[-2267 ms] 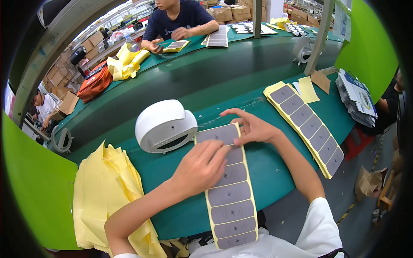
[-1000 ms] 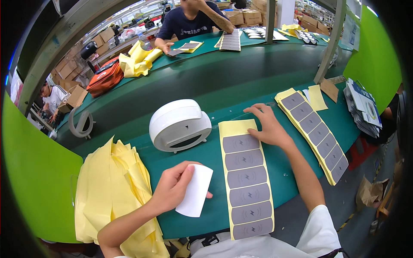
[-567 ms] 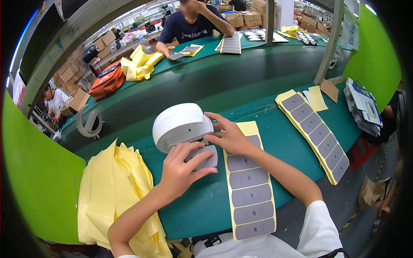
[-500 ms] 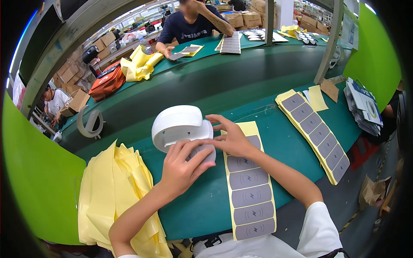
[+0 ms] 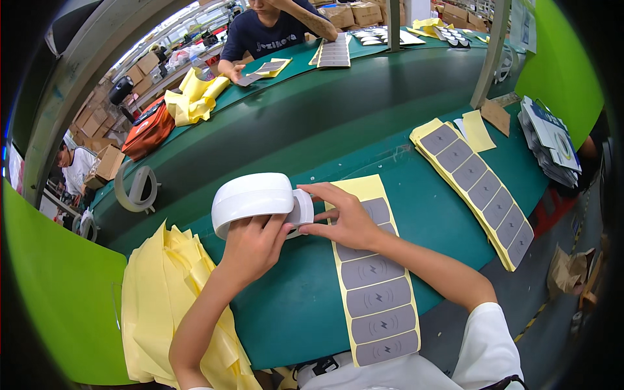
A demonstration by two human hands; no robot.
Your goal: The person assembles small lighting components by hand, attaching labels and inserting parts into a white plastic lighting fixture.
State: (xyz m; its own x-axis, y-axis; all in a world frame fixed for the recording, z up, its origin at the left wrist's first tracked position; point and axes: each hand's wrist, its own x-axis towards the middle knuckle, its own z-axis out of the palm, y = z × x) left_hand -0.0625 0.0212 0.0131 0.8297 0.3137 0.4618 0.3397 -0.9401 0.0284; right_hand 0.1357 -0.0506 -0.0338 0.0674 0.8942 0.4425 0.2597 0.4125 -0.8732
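Note:
A white, glossy plastic housing [image 5: 252, 197] with a curved, arched top is tilted up in both hands above the green table. My left hand [image 5: 255, 246] reaches under the arch; its fingertips are hidden inside, and the thumb lies by the base. At the right end, my right hand [image 5: 346, 218] grips the housing's base between thumb and fingers. Beneath my right wrist lies a yellow-backed strip of grey stickers [image 5: 380, 300] with lightning marks. The grey piece under my left fingers earlier is now out of sight.
Crumpled yellow backing paper [image 5: 170, 299] is piled at the left. A stack of sticker strips [image 5: 482, 188] lies right, near leaflets [image 5: 549, 146]. Beyond, a dark green conveyor belt [image 5: 312, 117] separates me from a seated person [image 5: 270, 36]. Another white housing [image 5: 138, 188] stands far left.
The housing has tipped toward me and shifted slightly left. My left fingers have slid from the grey piece to beneath the arch, while my right hand has gone lower along the end.

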